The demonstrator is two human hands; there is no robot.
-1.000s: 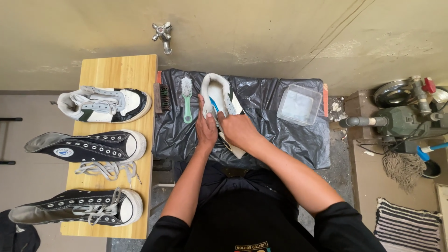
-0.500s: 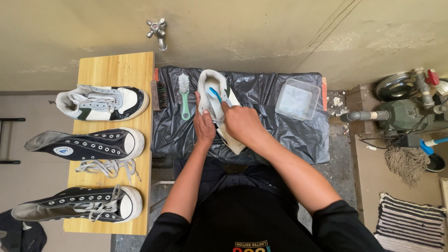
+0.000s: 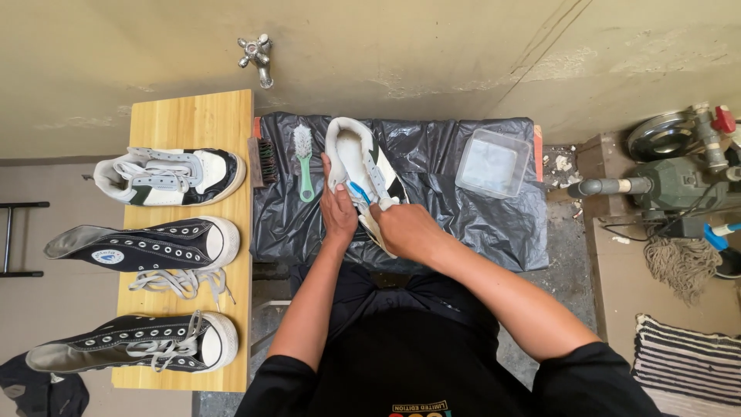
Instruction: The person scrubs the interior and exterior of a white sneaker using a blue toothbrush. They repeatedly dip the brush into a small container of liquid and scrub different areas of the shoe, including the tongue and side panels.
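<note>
The right hand (image 3: 405, 228) pinches a small blue brush (image 3: 360, 190), fingers curled tight round its handle, bristle end inside the white sneaker (image 3: 356, 166) at upper centre of the frame. Compared with a second ago, the brush sits lower, nearer the shoe's side wall than the toe, so the scrubbing has worked back toward the opening. The left hand (image 3: 338, 208) clamps the shoe's left flank, fingers pressed together along the upper. The sneaker lies toe-up on the black plastic sheet (image 3: 463, 224), white with dark side stripes, laces removed. A green-handled brush (image 3: 304, 162) lies just beside it; a clear tub (image 3: 494, 164) sits right.
</note>
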